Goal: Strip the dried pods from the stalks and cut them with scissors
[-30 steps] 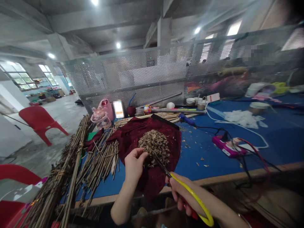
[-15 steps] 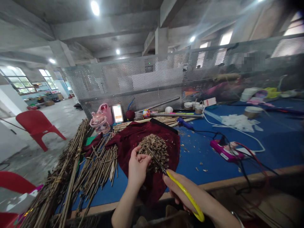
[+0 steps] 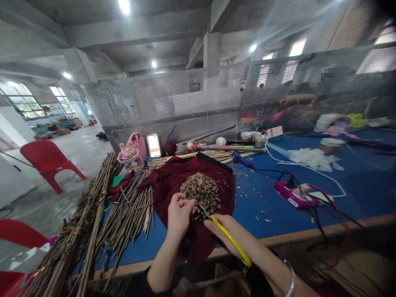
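My right hand (image 3: 227,235) is closed around the yellow-handled scissors (image 3: 231,239), whose dark, narrow blades point up and left. The tips reach the fingers of my left hand (image 3: 181,212), which are pinched together; whatever small piece they hold is too hidden to name. Both hands are over the near edge of a heap of small brown dried plant pieces (image 3: 201,189). Under the heap spreads a dark red cloth (image 3: 167,177) on the blue table (image 3: 253,206).
Cut dry stalks (image 3: 133,210) lie left of the cloth, beside a long tied bundle (image 3: 83,218). A purple power strip (image 3: 293,196) with cables and a blue glue gun (image 3: 241,160) are to the right. Behind stands a perforated metal screen (image 3: 173,103); red chairs (image 3: 46,161) are at left.
My right hand and the scissors have shifted slightly left and up, bringing the blades nearer my left fingers. My left hand stays almost in place, still pinched.
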The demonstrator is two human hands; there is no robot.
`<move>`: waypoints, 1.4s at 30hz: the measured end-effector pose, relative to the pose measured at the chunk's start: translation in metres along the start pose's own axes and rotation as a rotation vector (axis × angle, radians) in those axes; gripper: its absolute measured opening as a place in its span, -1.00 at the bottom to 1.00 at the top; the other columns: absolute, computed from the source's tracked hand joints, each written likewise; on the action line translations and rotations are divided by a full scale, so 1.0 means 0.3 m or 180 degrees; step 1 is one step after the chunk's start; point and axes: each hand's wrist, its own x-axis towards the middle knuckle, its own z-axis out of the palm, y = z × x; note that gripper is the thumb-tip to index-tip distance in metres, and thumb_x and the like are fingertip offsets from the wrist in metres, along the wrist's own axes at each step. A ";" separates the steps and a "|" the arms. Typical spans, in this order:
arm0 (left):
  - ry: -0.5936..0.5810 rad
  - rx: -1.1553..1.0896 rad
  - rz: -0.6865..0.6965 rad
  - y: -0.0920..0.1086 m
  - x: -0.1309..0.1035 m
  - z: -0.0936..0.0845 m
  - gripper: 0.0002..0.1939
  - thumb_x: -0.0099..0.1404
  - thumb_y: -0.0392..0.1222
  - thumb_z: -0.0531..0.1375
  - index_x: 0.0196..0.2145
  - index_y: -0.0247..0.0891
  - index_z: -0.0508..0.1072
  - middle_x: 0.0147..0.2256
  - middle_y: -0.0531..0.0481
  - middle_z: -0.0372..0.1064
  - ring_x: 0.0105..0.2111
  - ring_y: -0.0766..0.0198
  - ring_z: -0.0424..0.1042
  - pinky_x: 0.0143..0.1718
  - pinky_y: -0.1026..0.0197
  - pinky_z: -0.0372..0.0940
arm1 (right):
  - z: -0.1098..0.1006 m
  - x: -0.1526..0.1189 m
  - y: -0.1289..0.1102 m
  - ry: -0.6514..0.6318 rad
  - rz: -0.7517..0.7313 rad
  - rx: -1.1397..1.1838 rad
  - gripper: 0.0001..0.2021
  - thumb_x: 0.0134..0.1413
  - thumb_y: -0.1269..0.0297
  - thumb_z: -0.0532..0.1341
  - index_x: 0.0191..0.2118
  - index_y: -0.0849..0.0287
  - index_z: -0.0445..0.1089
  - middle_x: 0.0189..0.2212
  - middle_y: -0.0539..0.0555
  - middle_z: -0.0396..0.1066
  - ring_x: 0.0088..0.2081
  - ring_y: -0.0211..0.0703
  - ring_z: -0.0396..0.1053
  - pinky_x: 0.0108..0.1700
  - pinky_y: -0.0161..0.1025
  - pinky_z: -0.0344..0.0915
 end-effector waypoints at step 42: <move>-0.0892 0.3859 0.0941 0.051 -0.049 0.133 -0.68 -0.03 -0.38 0.26 -0.25 -0.20 0.50 -0.20 -0.12 0.32 -0.24 0.13 0.36 -0.21 0.21 0.22 | -0.053 -0.115 0.078 0.0719 0.0944 0.2064 -0.40 -0.10 -0.36 -0.07 -0.22 0.10 0.16 -0.70 -0.20 -0.02 -0.76 -0.47 -0.11 -0.76 -0.51 -0.10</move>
